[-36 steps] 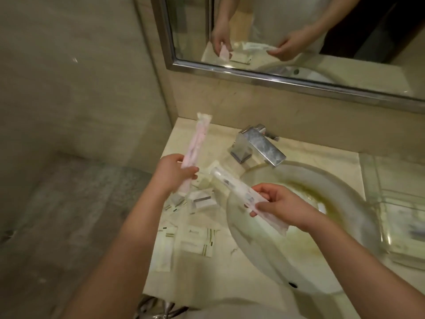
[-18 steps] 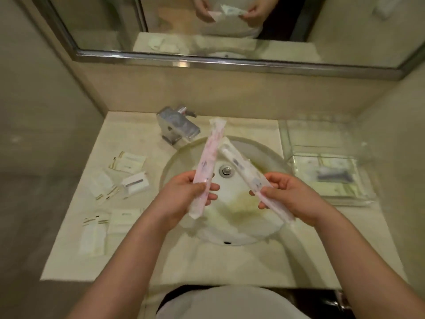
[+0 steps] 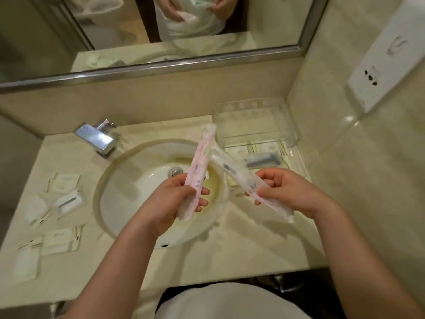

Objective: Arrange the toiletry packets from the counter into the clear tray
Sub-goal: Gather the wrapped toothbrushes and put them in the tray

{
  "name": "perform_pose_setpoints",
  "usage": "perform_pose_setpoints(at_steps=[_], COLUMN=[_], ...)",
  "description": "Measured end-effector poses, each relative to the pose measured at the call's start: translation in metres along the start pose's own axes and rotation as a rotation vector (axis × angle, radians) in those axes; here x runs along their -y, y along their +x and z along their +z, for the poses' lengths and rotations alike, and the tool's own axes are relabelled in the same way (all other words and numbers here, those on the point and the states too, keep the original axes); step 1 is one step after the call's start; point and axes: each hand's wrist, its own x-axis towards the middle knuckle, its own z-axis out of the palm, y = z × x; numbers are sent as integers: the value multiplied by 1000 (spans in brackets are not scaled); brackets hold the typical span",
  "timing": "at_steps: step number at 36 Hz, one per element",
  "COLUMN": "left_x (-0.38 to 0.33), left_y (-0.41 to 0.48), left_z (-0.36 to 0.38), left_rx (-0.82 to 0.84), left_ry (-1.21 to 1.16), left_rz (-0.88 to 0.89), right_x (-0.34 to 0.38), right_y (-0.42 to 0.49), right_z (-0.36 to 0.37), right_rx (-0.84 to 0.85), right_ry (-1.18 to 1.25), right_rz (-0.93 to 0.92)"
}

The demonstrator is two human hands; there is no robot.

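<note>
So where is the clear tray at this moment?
In the head view the clear tray sits on the counter's right side, beyond the sink, tucked into the back corner against the right wall, with a few packets already inside.

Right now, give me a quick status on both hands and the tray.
Left hand grips pink packet; right hand grips clear packet. Clear tray at right, partly filled. Small packets remain on counter. Path looks open.

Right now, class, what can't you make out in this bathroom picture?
- Print on the pink packet and the clear packet: too small, blurred.
- Clear tray contents: smeared by glare, partly behind the clear packet.
- Counter packets at left: motion-blurred.
- Head view only; the mirror is cropped.
</note>
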Motion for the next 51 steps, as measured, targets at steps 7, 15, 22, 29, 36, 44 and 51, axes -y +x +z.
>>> perform_pose_setpoints(at_steps=[7,15,22,29,36,44,51], left_x=[-7,-11,-5,6,16,27,22], left_y=[4,11,17,23,27,30,37], left_z=[18,24,22,-4,1,21,22], left_rx=[23,76,-65,-165,-194,-180,-158], left_ry=[57,70,50,-5,-49,-43,46], left_rz=[-14,53,35,59,90,82,95], right_x=[-10,-4,-8,-31,-27,-23,-20], right_y=[-3,-3,9,13,32,39,41], right_z=[-12,-13,-20,-42,16,57,54], right_rx=[-29,83,34,-272,-397,-337,-442], right_ry=[-4,-195,-322,160,917,930,853], right_rz=[2,85,148,77,103,89,102])
